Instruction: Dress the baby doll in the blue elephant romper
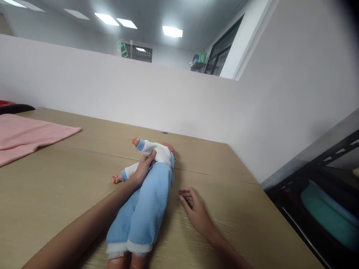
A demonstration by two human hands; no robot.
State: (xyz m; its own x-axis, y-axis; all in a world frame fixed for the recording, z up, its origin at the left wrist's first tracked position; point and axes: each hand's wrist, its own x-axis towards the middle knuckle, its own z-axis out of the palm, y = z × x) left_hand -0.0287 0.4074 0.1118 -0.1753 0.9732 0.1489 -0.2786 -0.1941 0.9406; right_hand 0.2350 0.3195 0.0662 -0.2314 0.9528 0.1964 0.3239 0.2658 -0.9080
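Observation:
A baby doll [148,194] in a blue fleece suit with white sleeves lies on the wooden table [56,194], head away from me and bare feet near the front edge. My left hand [144,168] rests on the doll's chest, fingers closed on the white upper part by its arm. My right hand [193,209] lies on the table just right of the doll, fingers loosely curled and holding nothing, not touching the doll.
A pink cloth [25,136] lies at the table's far left. A white partition wall [140,93] runs along the back and right side of the table. A dark rack with a teal object [328,213] stands at the right.

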